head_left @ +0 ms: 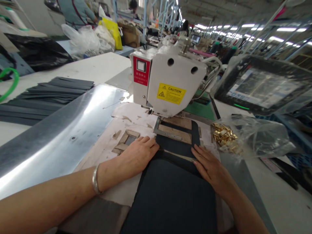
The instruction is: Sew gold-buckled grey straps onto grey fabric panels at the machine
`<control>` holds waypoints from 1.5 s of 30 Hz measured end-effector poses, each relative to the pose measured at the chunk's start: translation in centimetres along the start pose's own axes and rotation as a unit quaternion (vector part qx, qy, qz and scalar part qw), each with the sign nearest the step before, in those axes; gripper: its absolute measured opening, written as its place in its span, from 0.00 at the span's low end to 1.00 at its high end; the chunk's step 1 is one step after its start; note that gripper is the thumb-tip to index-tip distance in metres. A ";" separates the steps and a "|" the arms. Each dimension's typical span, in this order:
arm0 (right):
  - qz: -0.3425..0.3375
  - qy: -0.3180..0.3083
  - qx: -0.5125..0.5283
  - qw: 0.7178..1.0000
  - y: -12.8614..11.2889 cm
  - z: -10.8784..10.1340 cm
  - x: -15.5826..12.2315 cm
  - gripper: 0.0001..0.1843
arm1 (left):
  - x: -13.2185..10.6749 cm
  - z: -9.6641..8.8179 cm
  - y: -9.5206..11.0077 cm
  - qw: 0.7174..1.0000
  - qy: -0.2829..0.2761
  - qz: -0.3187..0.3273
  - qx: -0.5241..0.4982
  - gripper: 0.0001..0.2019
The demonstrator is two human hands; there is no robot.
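A dark blue, leather-like panel (175, 191) lies in front of me, running under a white sewing machine head (168, 81). At its left edge, my left hand (138, 154) has its fingers bent and pressed together on the material. My right hand (211, 165) rests along the opposite edge, fingers stretched and somewhat apart. Between the hands, a narrow pale strip crosses the panel. Beyond them a metal clamp frame (168, 134) sits over the panel's far part, around brown rectangular areas. The needle area is hidden under the head.
Dark strips (44, 97) lie stacked at left beside a shiny metal plate (73, 136). At right are small gold-coloured metal pieces (223, 135) in a clear bag (265, 136), below a control screen (263, 86). A person (75, 13) stands at the back left.
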State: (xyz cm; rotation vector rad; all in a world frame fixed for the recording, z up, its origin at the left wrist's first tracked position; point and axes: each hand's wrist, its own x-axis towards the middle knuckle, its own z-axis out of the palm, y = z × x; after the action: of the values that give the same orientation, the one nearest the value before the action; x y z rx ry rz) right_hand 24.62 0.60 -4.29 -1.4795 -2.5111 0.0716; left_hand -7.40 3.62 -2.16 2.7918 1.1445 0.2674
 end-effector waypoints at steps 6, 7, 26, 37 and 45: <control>0.006 0.006 -0.008 1.000 -0.4 -0.1 0.2 0.24 | -0.1 -0.2 0.4 1.000 0.000 -0.018 0.011 0.17; 0.007 0.007 -0.011 1.000 -0.4 -0.1 0.2 0.24 | -0.1 -0.2 0.3 1.000 -0.001 -0.011 0.024 0.18; -0.006 0.006 -0.095 0.995 -1.1 -0.5 0.2 0.24 | -0.1 -0.7 0.6 0.988 -0.026 -0.021 0.154 0.23; 0.000 -0.002 -0.059 0.998 -1.0 -0.6 0.0 0.23 | 0.1 -1.0 0.3 0.993 -0.044 -0.017 0.111 0.21; -0.026 -0.002 -0.024 0.999 -1.0 -0.9 -0.3 0.22 | 0.1 -0.6 0.3 0.989 -0.042 -0.013 0.145 0.24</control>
State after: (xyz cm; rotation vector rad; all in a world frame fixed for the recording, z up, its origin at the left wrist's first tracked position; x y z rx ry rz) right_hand 24.11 -0.20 -3.29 -1.4317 -2.5704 0.0050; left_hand -7.21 3.51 -1.46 2.9968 1.2910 -0.0214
